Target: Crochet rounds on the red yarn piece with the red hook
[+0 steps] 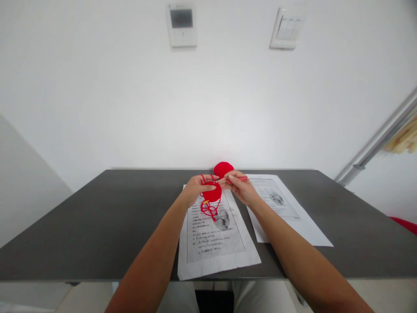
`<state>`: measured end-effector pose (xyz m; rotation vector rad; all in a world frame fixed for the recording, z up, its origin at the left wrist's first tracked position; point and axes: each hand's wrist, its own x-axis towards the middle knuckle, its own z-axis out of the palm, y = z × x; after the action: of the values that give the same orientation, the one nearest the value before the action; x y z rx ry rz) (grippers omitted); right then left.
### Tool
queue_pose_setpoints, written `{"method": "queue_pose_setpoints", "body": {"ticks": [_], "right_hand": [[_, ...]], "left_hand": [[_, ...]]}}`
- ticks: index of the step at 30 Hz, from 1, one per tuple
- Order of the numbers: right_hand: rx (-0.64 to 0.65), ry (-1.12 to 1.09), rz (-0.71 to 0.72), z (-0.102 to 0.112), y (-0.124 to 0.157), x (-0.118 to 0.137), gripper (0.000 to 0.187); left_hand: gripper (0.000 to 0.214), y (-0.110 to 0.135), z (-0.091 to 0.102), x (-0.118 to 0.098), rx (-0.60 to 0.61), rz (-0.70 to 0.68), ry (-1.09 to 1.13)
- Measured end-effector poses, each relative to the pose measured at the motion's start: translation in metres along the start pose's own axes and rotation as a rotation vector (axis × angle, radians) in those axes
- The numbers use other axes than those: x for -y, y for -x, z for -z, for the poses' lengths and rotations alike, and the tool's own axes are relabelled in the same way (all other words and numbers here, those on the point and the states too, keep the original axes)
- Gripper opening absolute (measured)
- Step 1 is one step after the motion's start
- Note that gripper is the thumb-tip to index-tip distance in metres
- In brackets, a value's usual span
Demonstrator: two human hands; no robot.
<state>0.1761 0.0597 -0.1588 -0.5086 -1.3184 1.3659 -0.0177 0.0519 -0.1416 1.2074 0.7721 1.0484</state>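
Note:
My left hand (197,188) pinches a small round piece of red crochet work (212,193), with red yarn looped over its fingers. Between the fingers of my right hand (240,188) is a crochet hook (241,178) with a red handle, its thin tip reaching the edge of the crochet work. Loose red yarn (209,210) dangles below the piece, and a small yellow item (205,202) shows at its lower edge. Just behind the hands sits a ball of red yarn (223,169).
A printed sheet (215,256) lies on the dark table (97,226) under the hands, partly past its front edge. Another printed sheet (293,224) lies to the right, below my right forearm. The white wall behind carries a screen panel (182,25) and a switch plate (287,28).

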Motion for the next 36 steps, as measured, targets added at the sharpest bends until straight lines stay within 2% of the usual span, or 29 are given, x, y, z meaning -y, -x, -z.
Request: {"method": "queue_pose_setpoints", "body": {"ticks": [6, 11, 22, 28, 32, 36], "right_hand": [[-0.075, 0.194, 0.154, -0.012, 0.004, -0.002, 0.018], [-0.092, 0.423, 0.285, -0.014, 0.006, -0.002, 0.011], [0.054, 0.767, 0.455, -0.01, 0.009, -0.012, 0.016], [0.079, 0.894, 0.56, -0.013, 0.012, -0.019, 0.012], [0.072, 0.931, 0.601, -0.016, 0.013, -0.021, 0.012], [0.098, 0.918, 0.602, -0.016, 0.012, -0.018, 0.009]], "left_hand": [[0.056, -0.002, -0.001, -0.001, -0.049, 0.004, 0.051], [0.061, -0.001, -0.003, -0.001, -0.068, 0.011, 0.036], [0.069, -0.005, -0.006, 0.005, -0.13, -0.033, -0.043], [0.07, -0.012, -0.015, 0.019, -0.214, -0.082, 0.046], [0.058, -0.01, -0.019, 0.022, -0.149, -0.059, 0.154], [0.049, -0.007, -0.011, 0.015, -0.04, 0.019, 0.201]]}}
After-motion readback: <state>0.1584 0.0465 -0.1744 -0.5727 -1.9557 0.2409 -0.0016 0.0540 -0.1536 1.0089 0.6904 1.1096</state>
